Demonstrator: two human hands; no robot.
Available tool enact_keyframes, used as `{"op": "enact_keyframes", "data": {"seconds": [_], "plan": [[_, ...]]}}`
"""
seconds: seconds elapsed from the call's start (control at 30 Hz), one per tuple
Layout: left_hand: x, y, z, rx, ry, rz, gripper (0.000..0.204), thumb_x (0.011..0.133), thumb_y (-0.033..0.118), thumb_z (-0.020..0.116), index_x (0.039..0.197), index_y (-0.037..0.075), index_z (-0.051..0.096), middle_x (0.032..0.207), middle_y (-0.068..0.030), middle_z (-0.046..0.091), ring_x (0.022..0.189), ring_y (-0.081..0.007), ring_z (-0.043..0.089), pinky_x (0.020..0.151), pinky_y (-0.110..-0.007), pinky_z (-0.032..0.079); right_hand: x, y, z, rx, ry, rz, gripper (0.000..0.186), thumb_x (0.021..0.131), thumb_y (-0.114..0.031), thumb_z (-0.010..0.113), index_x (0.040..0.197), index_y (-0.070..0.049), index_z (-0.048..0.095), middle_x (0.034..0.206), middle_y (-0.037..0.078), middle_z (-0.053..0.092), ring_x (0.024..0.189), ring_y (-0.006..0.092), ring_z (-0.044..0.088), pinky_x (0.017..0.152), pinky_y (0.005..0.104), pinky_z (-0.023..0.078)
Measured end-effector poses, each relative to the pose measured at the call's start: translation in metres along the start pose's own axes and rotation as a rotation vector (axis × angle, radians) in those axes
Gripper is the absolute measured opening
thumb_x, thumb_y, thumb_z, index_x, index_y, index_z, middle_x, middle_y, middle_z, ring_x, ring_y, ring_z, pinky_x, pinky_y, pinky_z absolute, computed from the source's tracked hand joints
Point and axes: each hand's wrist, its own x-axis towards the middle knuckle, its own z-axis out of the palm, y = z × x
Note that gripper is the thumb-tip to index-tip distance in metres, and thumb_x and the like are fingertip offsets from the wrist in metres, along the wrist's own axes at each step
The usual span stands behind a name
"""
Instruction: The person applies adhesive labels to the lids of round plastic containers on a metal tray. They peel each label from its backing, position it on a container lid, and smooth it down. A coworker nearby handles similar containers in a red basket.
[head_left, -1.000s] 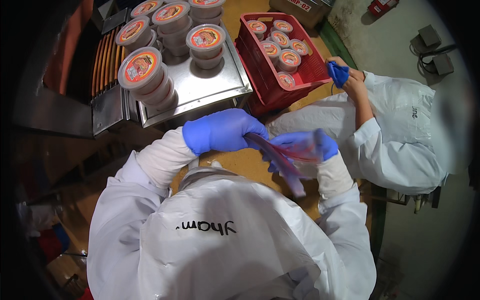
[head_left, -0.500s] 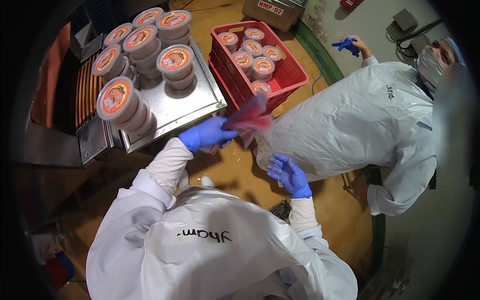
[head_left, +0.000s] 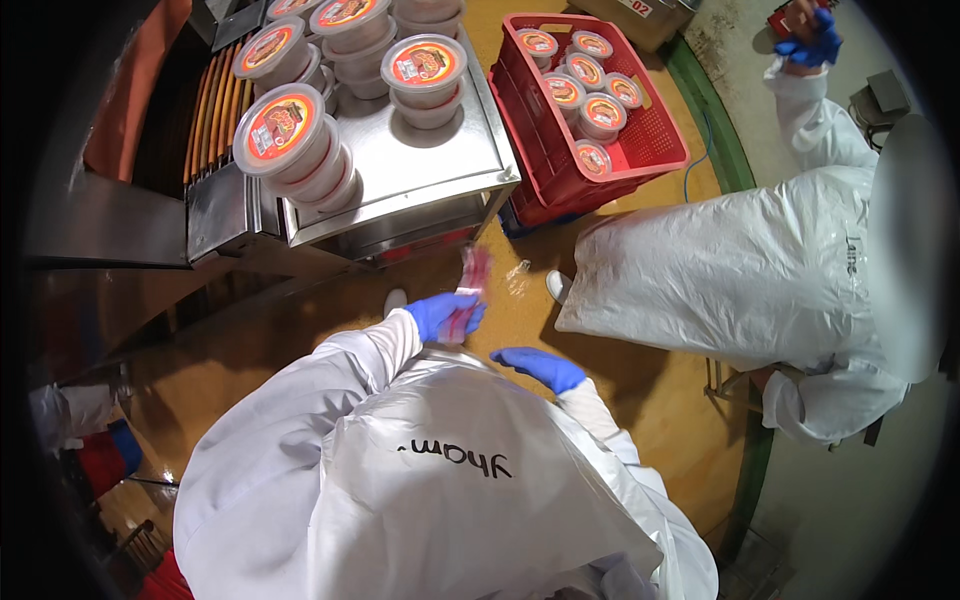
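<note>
Blurred strip of thin red-and-clear plastic film (head_left: 475,268) in blue-gloved left hand (head_left: 440,316), fingers closed round it, over the ochre floor (head_left: 525,318); long axis points away from the body, far end tipped slightly right. Blue-gloved right hand (head_left: 541,368) flat, fingers extended, gripping nothing. Black handwriting (head_left: 455,457) on the wearer's white plastic apron (head_left: 450,520). Beyond: stacked translucent tubs (head_left: 280,130), round red-orange printed labels, on steel table (head_left: 385,150); more in perforated red crate (head_left: 650,150). White-clad co-worker (head_left: 720,265) at right
</note>
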Motion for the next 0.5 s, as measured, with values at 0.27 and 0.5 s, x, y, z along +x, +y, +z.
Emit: {"op": "enact_keyframes", "data": {"seconds": [0.27, 0.5], "plan": [[-0.061, -0.004, 0.121, 0.244, -0.103, 0.273, 0.034, 0.091, 0.044, 0.043, 0.098, 0.012, 0.053, 0.083, -0.0017, 0.059, 0.061, -0.0102, 0.056, 0.048, -0.022, 0.045, 0.065, -0.179, 0.016, 0.526, 0.18, 0.035, 0.037, 0.089, -0.028, 0.05, 0.112, 0.0, 0.049, 0.103, 0.015, 0.059, 0.09, 0.0258, 0.061, 0.08, 0.0361, 0.05], [-0.1, 0.033, 0.078, 0.674, -0.296, 0.298, 0.065, 0.088, 0.05, 0.045, 0.135, 0.006, 0.032, 0.132, -0.0105, 0.043, 0.117, -0.0249, 0.046, 0.095, -0.037, 0.041, 0.086, -0.276, 0.045, -0.317, 1.26, -1.258, 0.017, 0.085, -0.013, 0.059, 0.085, -0.007, 0.043, 0.068, 0.001, 0.042, 0.059, 0.0126, 0.044, 0.055, 0.0263, 0.037]]}}
